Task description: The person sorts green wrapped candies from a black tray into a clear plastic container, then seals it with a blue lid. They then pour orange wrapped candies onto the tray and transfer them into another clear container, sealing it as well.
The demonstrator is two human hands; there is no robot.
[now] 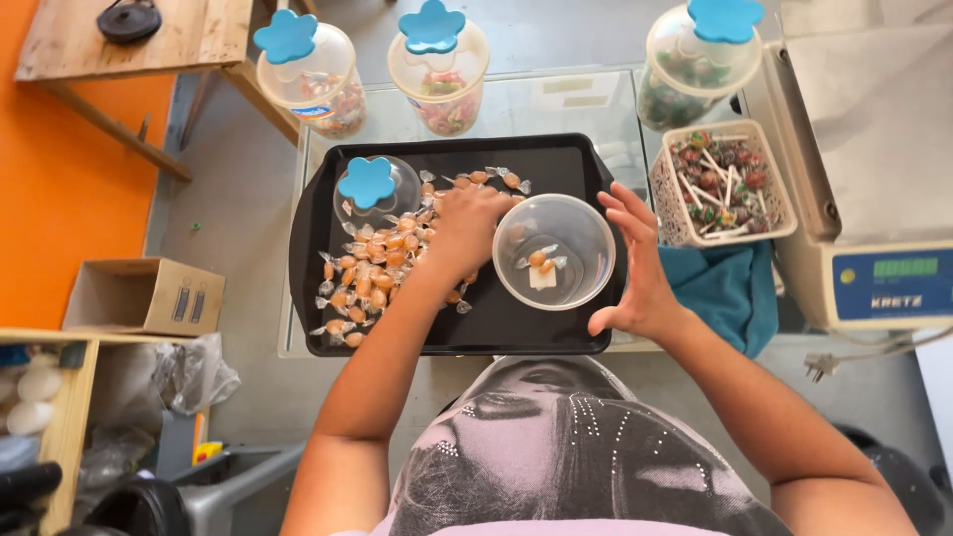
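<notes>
Resting on the heap of wrapped orange candies (372,273), the left hand (467,230) lies palm down with fingers curled into the pile; whether it grips any, cannot tell. Heap spreads to that hand's left across the black tray (556,159). Just right of it stands a clear plastic tub (553,251) holding a few candies. Right hand (635,263) open, fingers spread, edge-on against the tub's right side. A blue flower-shaped lid (366,182) sits beyond the left hand.
</notes>
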